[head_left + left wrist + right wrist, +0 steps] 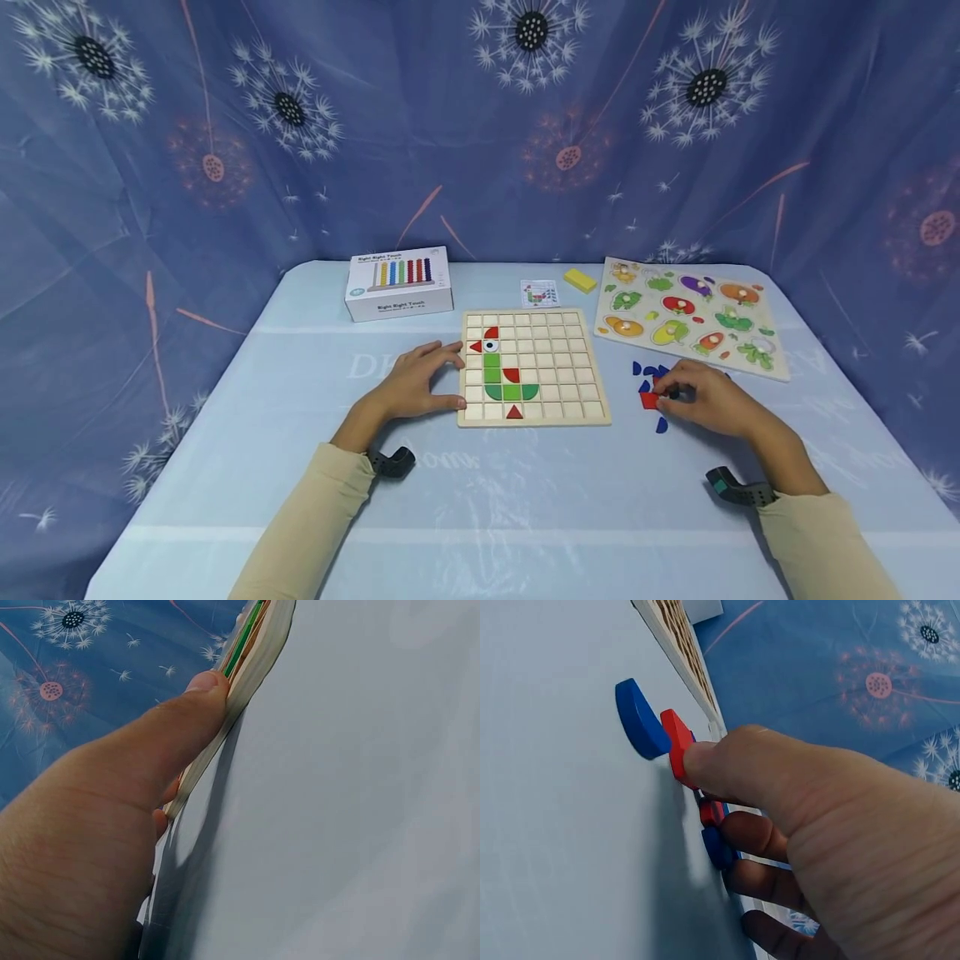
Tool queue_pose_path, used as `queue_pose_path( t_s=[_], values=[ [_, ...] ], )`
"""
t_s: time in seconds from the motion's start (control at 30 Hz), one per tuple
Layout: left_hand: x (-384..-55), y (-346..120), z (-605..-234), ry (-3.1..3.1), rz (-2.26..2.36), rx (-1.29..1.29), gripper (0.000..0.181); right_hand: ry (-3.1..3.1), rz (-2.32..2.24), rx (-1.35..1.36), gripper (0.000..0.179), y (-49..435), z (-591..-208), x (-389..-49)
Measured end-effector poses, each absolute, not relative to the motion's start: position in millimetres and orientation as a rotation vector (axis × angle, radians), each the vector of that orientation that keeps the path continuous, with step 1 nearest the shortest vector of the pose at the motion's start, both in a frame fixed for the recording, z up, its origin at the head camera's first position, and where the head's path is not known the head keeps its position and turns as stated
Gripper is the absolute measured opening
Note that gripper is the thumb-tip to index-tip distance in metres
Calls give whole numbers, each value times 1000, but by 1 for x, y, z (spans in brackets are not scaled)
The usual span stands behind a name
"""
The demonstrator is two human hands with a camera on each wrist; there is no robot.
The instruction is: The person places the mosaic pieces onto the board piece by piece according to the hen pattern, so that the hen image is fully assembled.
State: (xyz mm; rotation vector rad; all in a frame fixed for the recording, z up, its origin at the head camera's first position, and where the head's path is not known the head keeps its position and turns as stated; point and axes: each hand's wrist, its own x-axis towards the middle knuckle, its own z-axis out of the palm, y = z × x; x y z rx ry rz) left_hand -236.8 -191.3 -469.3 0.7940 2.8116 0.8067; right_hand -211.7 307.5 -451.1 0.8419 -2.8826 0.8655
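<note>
A square wooden grid board (558,367) lies mid-table, with red and green pieces and a white piece with an eye set in its cells in a bird shape. My left hand (416,382) rests at the board's left edge, its thumb (199,697) against the rim and the other fingers higher along that side. To the right, my right hand (705,398) is over loose blue and red pieces. Its thumb touches a red piece (676,746), and its index finger is near another red piece (711,812); thumb and index stand apart. A blue piece (639,720) lies beside the thumb.
Behind the board lies a small picture card (539,293) with a bird pattern, and a yellow block (580,281). A white toy box (397,285) stands at back left. A vegetable puzzle board (645,300) lies at back right, just behind the loose pieces.
</note>
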Motion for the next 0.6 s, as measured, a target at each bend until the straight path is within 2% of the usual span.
queue_pose_path(
  t_s=[0.6],
  values=[
    [-235, -192, -468, 2805, 808, 790, 60, -2954, 827, 749, 29, 306, -455, -210]
  ],
)
